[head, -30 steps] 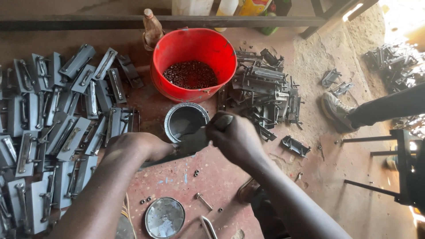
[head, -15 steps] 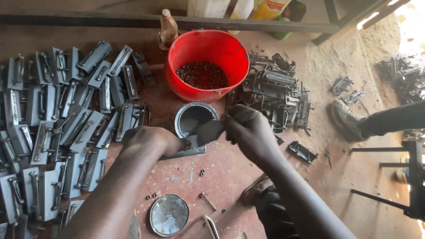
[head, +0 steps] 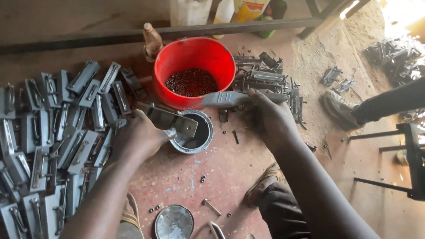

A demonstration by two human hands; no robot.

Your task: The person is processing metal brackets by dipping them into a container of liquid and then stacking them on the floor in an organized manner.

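Note:
My left hand (head: pixel 139 137) grips a grey metal latch plate (head: pixel 170 120), held tilted over an open paint tin (head: pixel 197 132) on the reddish floor. My right hand (head: pixel 270 117) holds a paintbrush (head: pixel 230 98) level, its grey bristle end pointing left above the tin and in front of a red bucket (head: pixel 195 71). The bucket holds small dark nuts. Both hands are close together over the tin.
Many grey latch plates (head: pixel 53 132) lie in rows at left. A heap of unpainted dark latches (head: pixel 270 79) sits right of the bucket. A tin lid (head: pixel 174 221), bolts (head: pixel 211 206) and nuts lie near me. Another person's shoe (head: pixel 338 108) and leg are at right, with a metal frame (head: pixel 407 163).
My left hand has lifted the plate up over the tin. My right hand has raised the brush out of the tin and turned it level.

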